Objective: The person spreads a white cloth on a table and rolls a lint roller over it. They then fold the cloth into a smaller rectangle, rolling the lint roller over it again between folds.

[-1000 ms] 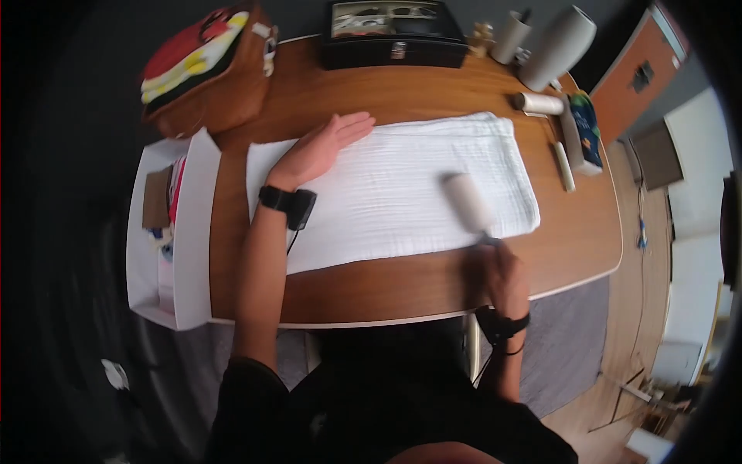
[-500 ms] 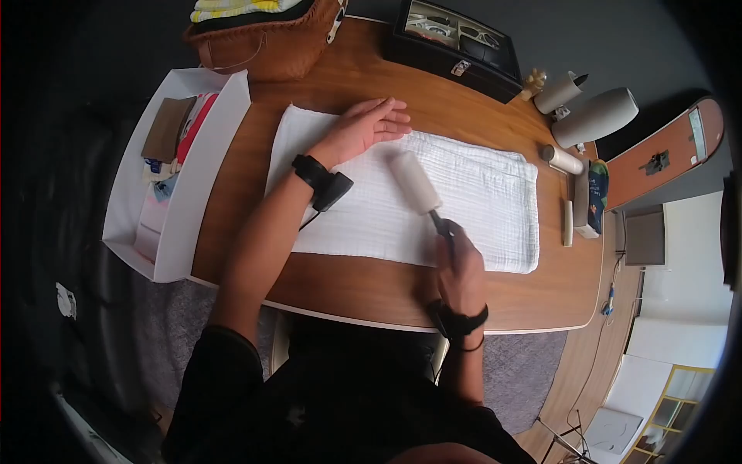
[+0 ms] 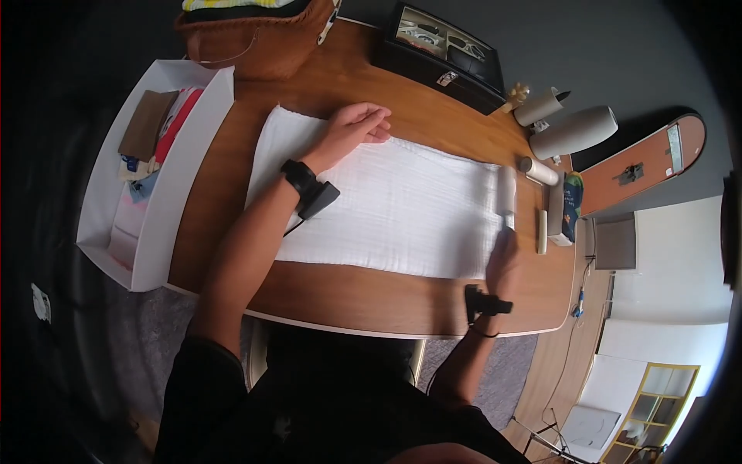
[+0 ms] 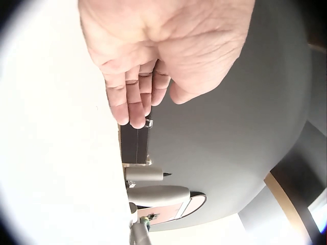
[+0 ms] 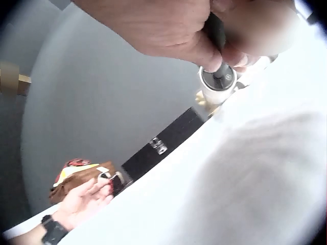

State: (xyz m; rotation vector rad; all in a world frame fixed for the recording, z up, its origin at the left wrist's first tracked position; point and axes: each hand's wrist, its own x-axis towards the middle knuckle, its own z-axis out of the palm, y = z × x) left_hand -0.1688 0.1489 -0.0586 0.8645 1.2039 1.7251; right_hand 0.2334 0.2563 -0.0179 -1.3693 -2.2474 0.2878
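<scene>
A folded white cloth (image 3: 386, 209) lies flat on the wooden table. On its right edge my right hand (image 3: 504, 261) holds a lint roller (image 3: 505, 191) by the dark handle. In the right wrist view the fingers and thumb wrap that handle, and the end of the white roll (image 5: 218, 84) points away. My left hand (image 3: 348, 138) rests on its side along the cloth's far left edge. Seen from the left wrist, the palm (image 4: 163, 35) faces the camera, its fingers loosely bent with nothing in them.
A white box (image 3: 147, 240) of folded clothes stands left, a brown basket (image 3: 255, 46) behind it. At the back sits a black glasses case (image 3: 437, 69). A spare white roll (image 3: 539, 170), a thin white stick (image 3: 542, 232) and a small box (image 3: 568, 209) lie right.
The lint roller has swept left to the cloth's middle, then right to its right edge, in my right hand. My left hand stays at the far edge, its fingers more bent. The head view has turned.
</scene>
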